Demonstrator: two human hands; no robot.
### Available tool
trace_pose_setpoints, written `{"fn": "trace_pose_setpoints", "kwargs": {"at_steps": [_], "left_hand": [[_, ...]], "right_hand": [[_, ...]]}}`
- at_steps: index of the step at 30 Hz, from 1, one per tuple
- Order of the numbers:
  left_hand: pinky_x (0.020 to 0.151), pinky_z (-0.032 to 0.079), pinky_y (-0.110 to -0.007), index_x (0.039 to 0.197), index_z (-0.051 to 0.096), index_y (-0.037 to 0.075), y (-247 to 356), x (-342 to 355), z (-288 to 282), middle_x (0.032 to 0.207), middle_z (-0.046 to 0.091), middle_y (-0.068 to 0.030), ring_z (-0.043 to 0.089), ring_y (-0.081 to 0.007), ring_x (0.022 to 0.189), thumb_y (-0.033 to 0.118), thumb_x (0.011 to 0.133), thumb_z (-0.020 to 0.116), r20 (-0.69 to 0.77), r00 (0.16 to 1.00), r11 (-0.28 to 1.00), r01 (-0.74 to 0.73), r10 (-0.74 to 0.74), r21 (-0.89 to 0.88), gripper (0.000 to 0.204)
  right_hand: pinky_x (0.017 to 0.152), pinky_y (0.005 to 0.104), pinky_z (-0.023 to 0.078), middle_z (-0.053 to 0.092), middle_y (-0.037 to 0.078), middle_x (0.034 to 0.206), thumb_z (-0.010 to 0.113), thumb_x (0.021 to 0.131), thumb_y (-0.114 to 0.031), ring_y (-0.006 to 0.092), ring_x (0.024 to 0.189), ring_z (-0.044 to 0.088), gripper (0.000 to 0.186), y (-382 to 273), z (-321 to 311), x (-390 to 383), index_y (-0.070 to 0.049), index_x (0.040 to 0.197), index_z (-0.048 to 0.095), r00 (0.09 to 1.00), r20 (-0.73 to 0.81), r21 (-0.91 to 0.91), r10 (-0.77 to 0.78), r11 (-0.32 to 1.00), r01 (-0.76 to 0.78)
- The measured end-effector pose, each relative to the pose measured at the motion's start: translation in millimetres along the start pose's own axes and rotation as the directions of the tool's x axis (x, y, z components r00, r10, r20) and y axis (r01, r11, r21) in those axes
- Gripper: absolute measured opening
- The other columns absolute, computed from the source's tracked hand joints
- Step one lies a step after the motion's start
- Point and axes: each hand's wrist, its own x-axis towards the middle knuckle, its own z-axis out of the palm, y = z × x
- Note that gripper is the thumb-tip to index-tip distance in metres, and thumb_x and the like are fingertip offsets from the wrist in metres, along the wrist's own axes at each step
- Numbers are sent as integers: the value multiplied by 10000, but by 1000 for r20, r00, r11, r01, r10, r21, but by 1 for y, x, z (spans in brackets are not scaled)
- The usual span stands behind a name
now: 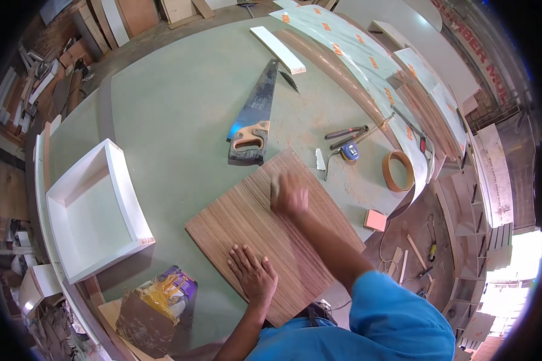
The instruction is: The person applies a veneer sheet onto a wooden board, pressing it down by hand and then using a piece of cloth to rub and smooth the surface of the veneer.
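Note:
A square wood-grain panel (253,222) lies at an angle on the green table, its near edge close to my body. My left hand (253,274) rests flat on its near left part, fingers stretched out. Over the panel's far middle, my right hand (291,194) is curled and blurred by motion. A small pale piece seems to show under its fingers, too smeared to name. Just beyond the panel lies a handsaw (256,120) with a wood-and-black handle. Right of it are a blue tape measure (349,151), pincers (345,132) and a pale scrap (320,159).
A white open box (140,216) stands at the left. A torn package (174,289) sits near the front left. Farther right are a brown ring of edging (397,171) and a pinkish block (375,220). A white strip (277,49) and printed sheets (355,51) lie at the back.

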Motion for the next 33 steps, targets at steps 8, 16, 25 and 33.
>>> {"fn": "trace_pose_setpoints", "kwargs": {"at_steps": [8, 16, 25, 33], "left_hand": [[1222, 136, -562, 1477, 317, -105, 3, 2, 6, 1586, 221, -307, 194, -445, 1495, 329, 1001, 447, -54, 997, 998, -61, 62, 24, 657], [1224, 119, -563, 1483, 302, -105, -5, -3, 14, 1591, 214, -302, 164, -434, 1507, 322, 993, 454, -104, 994, 999, -41, 41, 4, 667], [1216, 132, -579, 1483, 302, -104, 2, -12, 7, 1590, 217, -302, 191, -439, 1499, 322, 1002, 445, -74, 991, 994, -114, 114, 4, 658], [1220, 109, -576, 1485, 294, -103, -5, -5, 16, 1588, 210, -315, 172, -440, 1504, 341, 996, 446, -104, 993, 998, -59, 62, 26, 678]], "right_hand": [[739, 521, 485, 580, 179, 1015, 607, 908, -262, 387, 966, 582, 257, 34, 7, 44, -59, 1058, 559, 983, -144, -73, 111, 990, -123], [690, 496, 480, 576, 157, 898, 691, 833, -202, 353, 857, 601, 201, -6, -68, -186, -58, 908, 571, 996, 13, 16, 83, 996, -83], [800, 500, 490, 601, 176, 982, 609, 916, -217, 373, 989, 587, 188, 88, -54, -31, -55, 1000, 564, 902, -185, -138, 389, 899, -416], [653, 479, 489, 572, 164, 834, 710, 812, -202, 366, 762, 600, 200, -34, -81, -242, -61, 839, 571, 984, -31, -5, 177, 984, -178]]}}
